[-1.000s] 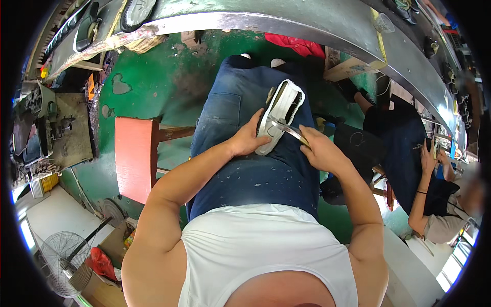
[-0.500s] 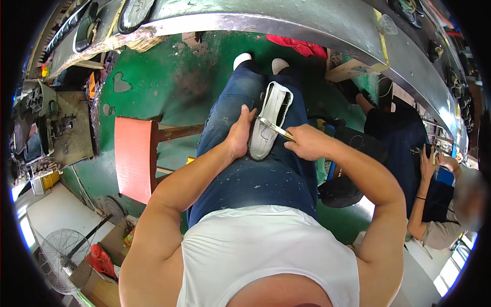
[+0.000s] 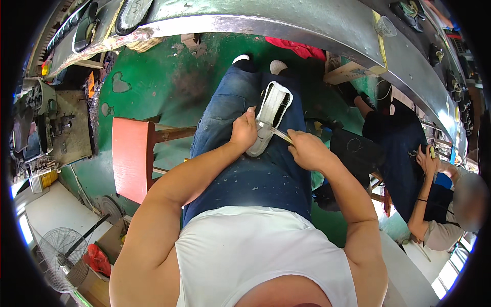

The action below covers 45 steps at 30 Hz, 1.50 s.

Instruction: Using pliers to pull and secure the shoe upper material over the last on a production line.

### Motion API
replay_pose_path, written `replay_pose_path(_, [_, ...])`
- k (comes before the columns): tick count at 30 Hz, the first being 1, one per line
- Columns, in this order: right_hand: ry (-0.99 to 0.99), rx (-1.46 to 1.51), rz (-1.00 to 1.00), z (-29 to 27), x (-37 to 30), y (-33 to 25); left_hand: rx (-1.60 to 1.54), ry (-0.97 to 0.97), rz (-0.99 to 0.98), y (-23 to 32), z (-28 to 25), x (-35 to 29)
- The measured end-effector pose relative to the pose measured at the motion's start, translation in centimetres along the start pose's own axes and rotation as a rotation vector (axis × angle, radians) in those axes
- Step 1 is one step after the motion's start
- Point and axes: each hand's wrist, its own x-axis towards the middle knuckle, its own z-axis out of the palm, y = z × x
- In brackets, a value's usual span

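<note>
A white shoe piece with a frayed rim and a dark gap along one side rests on my thighs, its long side pointing away from me. My left hand presses against its left side, thumb raised and fingers curled around the edge. In my right hand is a hammer-like metal tool, gripped by its handle. The tool's silver head lies across the near half of the shoe piece, close to my left thumb. The fingertips of my left hand are partly hidden.
A metal-edged workbench curves across the far side, bearing a shoe piece at left. A red stool stands left of my legs. To the right sits another person, hands at work. A fan is at lower left.
My right elbow has drawn inward and the right hand has shifted slightly nearer and right. My left hand has moved a little, its fingers more curled. The tool head stays over the shoe piece.
</note>
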Motion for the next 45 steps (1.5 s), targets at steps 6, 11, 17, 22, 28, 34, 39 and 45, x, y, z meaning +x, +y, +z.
replay_pose_path(6, [0.244,-0.103,-0.029,1.1,0.9,1.6,0.088,0.071,0.184,0.9,-0.4,-0.8])
replay_pose_path(11, [0.19,-0.154,0.153,0.9,2.7,0.2,0.151,0.052,0.519,0.1,-0.7,-0.8])
replay_pose_path(17, [-0.117,0.373,0.244,-1.0,2.3,4.8,0.395,-0.271,0.382,2.8,-2.1,-0.8])
replay_pose_path(22, [0.183,0.419,0.201,-1.4,3.2,1.5,0.558,-0.353,0.384,3.6,-2.5,-0.3])
replay_pose_path(28, [0.139,0.2,0.132,-1.3,5.0,1.5,0.441,-0.312,0.451,2.4,-3.5,-1.0])
replay_pose_path(34, [0.048,0.218,0.052,3.2,1.3,0.6,0.2,-0.289,0.109,0.7,-4.3,-4.9])
replay_pose_path(39, [0.119,0.645,0.165,5.1,-1.1,2.9,0.278,-0.393,0.065,2.9,-5.1,-4.8])
replay_pose_path(45, [0.297,0.988,0.211,7.4,-3.7,4.3,0.284,-0.189,0.448,8.5,-11.4,-3.7])
